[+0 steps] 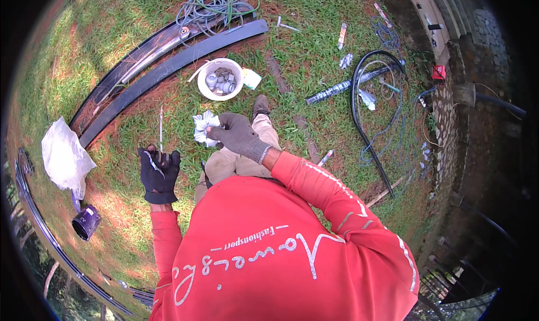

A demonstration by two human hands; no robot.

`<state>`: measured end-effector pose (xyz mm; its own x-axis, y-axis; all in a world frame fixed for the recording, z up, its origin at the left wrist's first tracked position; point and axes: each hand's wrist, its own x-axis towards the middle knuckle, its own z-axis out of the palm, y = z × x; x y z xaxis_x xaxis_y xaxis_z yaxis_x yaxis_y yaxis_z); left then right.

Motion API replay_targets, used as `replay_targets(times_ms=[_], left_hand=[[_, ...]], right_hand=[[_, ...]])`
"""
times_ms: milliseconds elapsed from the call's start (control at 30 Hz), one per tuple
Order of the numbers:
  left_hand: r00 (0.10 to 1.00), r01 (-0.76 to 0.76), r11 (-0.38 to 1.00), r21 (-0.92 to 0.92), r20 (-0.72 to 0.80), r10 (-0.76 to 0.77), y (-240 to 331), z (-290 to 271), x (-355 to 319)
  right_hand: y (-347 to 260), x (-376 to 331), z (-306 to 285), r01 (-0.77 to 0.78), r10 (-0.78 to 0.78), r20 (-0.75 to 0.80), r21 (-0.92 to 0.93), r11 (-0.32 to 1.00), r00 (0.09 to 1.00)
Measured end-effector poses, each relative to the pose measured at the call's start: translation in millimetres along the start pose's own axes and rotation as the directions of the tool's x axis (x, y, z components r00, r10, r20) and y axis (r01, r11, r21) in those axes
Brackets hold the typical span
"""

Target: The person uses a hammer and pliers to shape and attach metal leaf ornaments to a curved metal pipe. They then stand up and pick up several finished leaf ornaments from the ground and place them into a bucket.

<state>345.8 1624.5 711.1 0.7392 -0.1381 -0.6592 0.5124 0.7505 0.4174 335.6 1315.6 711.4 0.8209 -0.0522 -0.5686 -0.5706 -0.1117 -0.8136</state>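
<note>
My left hand (159, 174), in a dark glove, is closed with its fingers curled round a thin pale rod (161, 124) that points away from me; its exact kind is not clear. A narrow white strip lies across that hand's fingers. In my right hand (242, 137), gloved in grey, a crumpled white cloth (205, 128) is pinched between thumb and fingers; it could also be paper. Both hands are held apart in front of my bent leg. Beyond the right hand stands a white bucket (238, 72) with grey round fittings inside.
Long black channels (168, 68) lie on the grass at the far left, with a coil of grey cable (210, 7) on them. A white plastic bag (64, 155) and a dark pot (86, 222) are at left. To the right are a wrapped tube (337, 90) and bent black pipe (359, 119).
</note>
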Motion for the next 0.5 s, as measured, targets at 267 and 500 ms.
replay_targets(times_ms=[267, 500], left_hand=[[0.847, 0.281, 0.954, -0.105, 0.494, -0.196, -30, 55, 26], [0.771, 0.421, 0.905, -0.066, 0.551, -0.319, -61, 113, 44]], right_hand=[[-30, -31, -45, -0.052, 0.063, -0.065, 0.146, 0.988, 0.996], [-28, -44, -56, 0.24, -0.252, -0.365, -0.078, 0.968, 0.896]])
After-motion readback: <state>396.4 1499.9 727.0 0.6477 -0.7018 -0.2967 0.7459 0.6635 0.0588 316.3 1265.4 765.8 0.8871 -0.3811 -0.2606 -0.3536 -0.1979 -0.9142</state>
